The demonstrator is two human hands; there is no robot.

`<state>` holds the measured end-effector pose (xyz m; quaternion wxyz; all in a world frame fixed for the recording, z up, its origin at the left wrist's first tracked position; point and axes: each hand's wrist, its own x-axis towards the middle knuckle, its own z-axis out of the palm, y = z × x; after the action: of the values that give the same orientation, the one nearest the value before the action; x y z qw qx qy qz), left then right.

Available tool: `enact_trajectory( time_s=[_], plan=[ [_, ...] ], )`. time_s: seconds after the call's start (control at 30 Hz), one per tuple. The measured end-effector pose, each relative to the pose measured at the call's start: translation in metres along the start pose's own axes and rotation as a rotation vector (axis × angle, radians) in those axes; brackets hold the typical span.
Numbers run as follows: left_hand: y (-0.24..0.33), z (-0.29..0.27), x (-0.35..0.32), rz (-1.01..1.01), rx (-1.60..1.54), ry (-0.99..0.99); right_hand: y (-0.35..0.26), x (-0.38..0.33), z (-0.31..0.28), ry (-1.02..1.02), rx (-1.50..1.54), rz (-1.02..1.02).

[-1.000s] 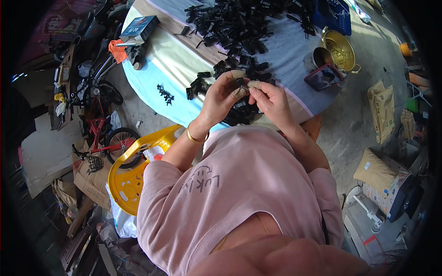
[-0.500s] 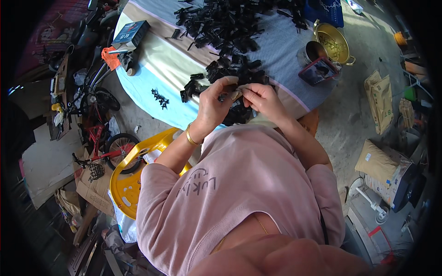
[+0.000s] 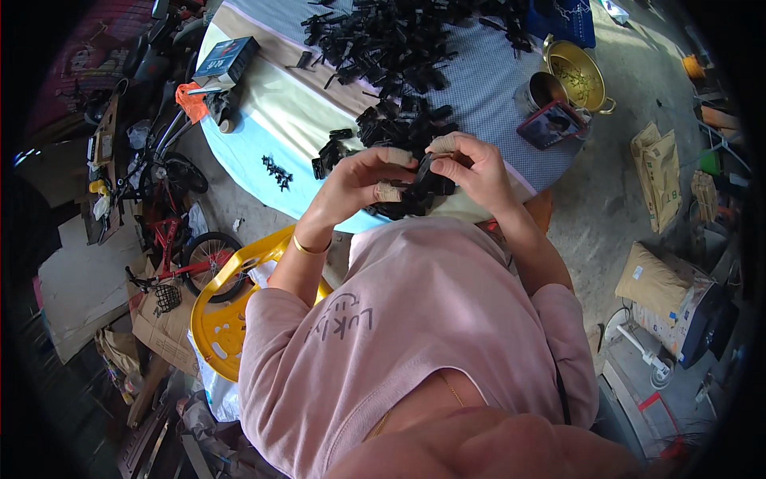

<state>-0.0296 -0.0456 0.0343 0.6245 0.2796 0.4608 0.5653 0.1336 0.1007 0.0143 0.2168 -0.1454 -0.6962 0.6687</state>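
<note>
Apparently, a black plastic clip [image 3: 424,173] is pinched by the nearer right hand [image 3: 481,172], long axis roughly one-to-seven o'clock; at its nine o'clock the left hand [image 3: 357,185] is held, thumb and forefinger parted, contact unclear.

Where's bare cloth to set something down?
Left: pale tablecloth stripes between the blue box and small black cluster. Right: checked cloth between the big black pile and metal cup. Crowded: far middle, under that pile, and around the left hand and right hand, where loose black parts bunch.
</note>
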Motion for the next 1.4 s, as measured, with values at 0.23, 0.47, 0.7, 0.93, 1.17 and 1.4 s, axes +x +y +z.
enact_trajectory(
  time_s=[0.23,0.47,0.7,0.93,1.17,1.4],
  plan=[
    [-0.024,0.008,0.010,-0.050,-0.227,0.016,-0.013,0.006,0.013,-0.076,-0.069,-0.187],
    [-0.022,0.008,0.012,0.086,-0.174,0.178,-0.002,0.000,0.019,0.134,-0.037,-0.027],
    [-0.020,0.018,0.012,0.237,0.093,0.299,-0.012,-0.003,0.022,0.002,-0.105,0.105],
    [-0.021,0.029,0.009,0.315,0.212,0.377,-0.016,-0.001,0.025,0.030,-0.181,0.021],
    [-0.020,0.024,0.008,0.545,0.739,0.501,0.010,0.003,0.026,-0.104,-0.017,0.222],
    [-0.025,-0.041,0.021,0.137,0.995,0.538,0.042,-0.005,0.023,-0.004,-0.185,0.148]
  ],
)
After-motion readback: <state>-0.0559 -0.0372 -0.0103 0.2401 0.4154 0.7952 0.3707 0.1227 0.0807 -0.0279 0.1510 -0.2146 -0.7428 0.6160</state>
